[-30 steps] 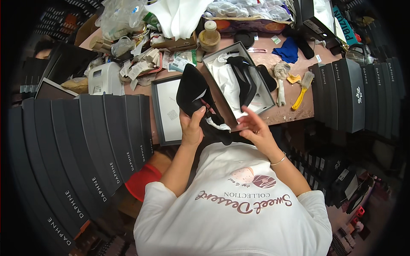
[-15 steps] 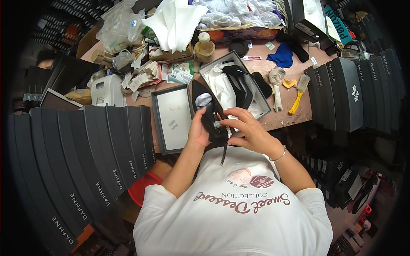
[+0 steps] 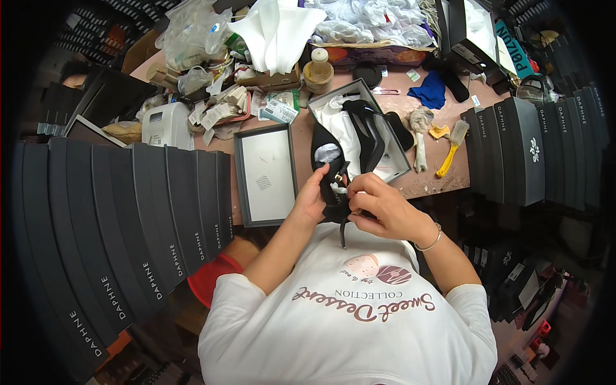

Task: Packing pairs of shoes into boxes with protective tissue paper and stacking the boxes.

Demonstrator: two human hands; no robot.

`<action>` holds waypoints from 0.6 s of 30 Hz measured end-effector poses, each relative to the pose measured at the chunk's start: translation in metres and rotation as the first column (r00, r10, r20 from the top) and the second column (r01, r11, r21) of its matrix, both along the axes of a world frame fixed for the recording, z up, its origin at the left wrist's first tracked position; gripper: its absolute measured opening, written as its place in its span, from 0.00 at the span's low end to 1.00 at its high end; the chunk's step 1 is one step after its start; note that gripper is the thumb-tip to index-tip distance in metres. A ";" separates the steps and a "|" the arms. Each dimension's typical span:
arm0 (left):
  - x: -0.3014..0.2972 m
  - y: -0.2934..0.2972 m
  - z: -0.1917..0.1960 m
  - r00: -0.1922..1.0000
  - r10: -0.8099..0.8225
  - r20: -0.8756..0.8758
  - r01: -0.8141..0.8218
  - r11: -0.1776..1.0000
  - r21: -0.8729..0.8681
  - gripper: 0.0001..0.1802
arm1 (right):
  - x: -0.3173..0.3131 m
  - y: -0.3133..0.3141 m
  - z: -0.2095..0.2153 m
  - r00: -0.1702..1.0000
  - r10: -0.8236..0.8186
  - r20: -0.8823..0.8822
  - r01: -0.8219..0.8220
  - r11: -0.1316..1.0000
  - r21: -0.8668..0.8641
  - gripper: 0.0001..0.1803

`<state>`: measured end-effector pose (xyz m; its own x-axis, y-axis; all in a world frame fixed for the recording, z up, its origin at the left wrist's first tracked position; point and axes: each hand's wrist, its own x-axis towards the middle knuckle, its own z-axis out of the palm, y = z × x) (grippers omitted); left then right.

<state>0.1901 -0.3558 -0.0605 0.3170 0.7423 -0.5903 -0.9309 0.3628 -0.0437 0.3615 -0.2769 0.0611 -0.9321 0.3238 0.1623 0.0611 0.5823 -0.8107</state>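
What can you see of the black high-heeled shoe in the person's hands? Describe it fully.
The black high-heeled shoe looks matt, like suede, with white paper stuffing showing in its opening and a small gold buckle on a strap. A thin heel points down toward the person's chest. It is held above the table's near edge, between the empty box lid and the open shoebox. The left hand grips its side; the right hand pinches the strap area with its fingers.

shoe point(image 3: 330, 168): matt black suede-like; shoebox point(image 3: 398, 168): grey card, white tissue paper; table point(image 3: 301, 138): worn pinkish wood
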 end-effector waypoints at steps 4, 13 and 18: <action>0.006 0.002 -0.001 0.993 -0.110 0.031 0.111 0.994 -0.004 0.22 | -0.005 -0.004 -0.020 0.992 -0.097 -0.086 0.042 0.867 -0.497 0.09; 0.009 -0.024 0.002 0.719 0.200 -0.665 -0.228 0.973 0.045 0.26 | -0.001 -0.011 -0.018 0.990 -0.139 0.032 0.103 0.540 -0.835 0.11; -0.028 -0.043 0.085 0.191 0.322 -0.928 0.408 0.833 0.373 0.20 | 0.002 -0.011 -0.017 0.980 -0.137 0.141 0.186 0.418 -0.889 0.10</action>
